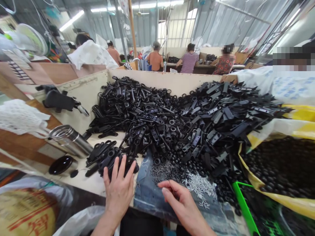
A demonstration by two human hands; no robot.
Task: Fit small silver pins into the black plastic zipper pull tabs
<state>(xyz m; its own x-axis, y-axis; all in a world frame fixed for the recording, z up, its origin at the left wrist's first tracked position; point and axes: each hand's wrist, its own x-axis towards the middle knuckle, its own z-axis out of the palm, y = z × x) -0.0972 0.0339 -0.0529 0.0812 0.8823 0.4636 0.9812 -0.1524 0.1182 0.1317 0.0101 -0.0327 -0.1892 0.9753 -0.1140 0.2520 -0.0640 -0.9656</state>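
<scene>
My left hand [118, 188] lies palm down with fingers spread. It rests on a small pile of black plastic parts [104, 154] at the table's front left. Over the blue denim cloth [145, 190] my right hand [180, 198] is closed, thumb and forefinger drawn together and the other fingers curled under. Whatever those fingertips may hold is too small to make out. Just beyond it lie small dark screws [163, 170], with a heap of shiny metal pins [200, 186] to the right. Round black pieces [183, 161] are scattered behind them.
Large heaps of looped black parts [137, 105] and flat black pieces [221, 111] fill the table's back. A steel flask [73, 142] and its dark lid [62, 165] stand left. At right are a yellow-edged sack [278, 167] and a green crate [242, 200]. Several people sit beyond.
</scene>
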